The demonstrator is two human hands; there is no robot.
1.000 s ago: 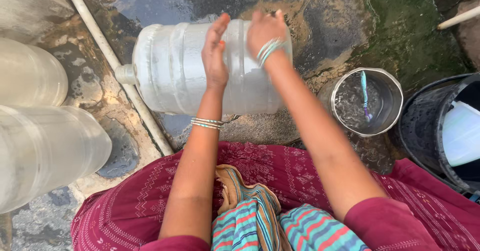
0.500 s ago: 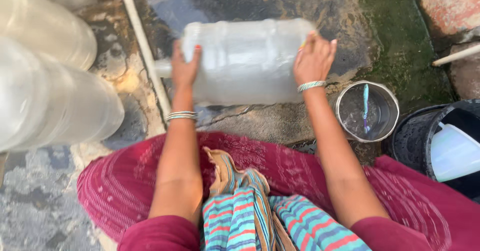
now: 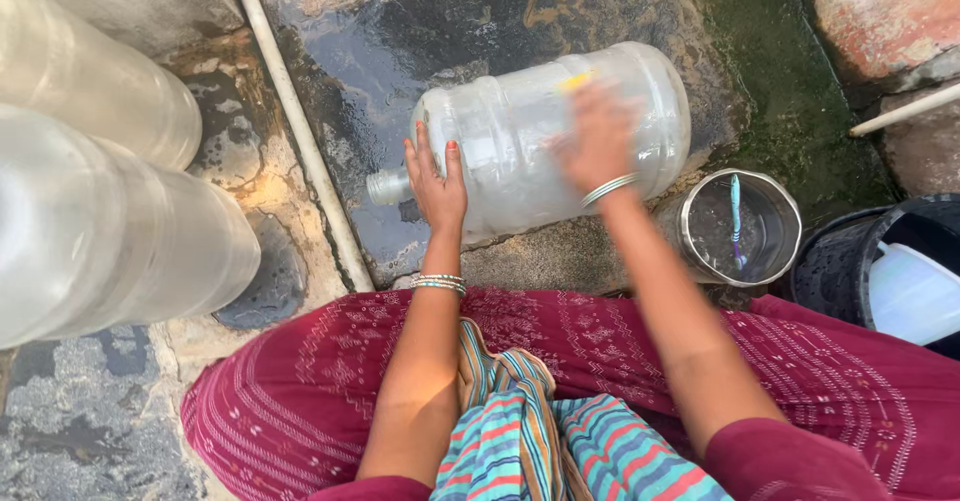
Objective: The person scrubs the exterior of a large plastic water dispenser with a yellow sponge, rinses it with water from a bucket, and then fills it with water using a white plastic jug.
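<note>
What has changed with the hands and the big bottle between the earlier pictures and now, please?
The right hand slid from the bottle's base end to its middle and is blurred with motion. The left hand stays pressed by the neck. The bottle still lies on its side on the wet stone, neck to the left. The steel pot and black bucket stayed put.

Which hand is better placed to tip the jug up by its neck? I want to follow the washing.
Left, probably. The left hand lies on the jug beside its neck; the right hand is blurred, over the jug's body.
</note>
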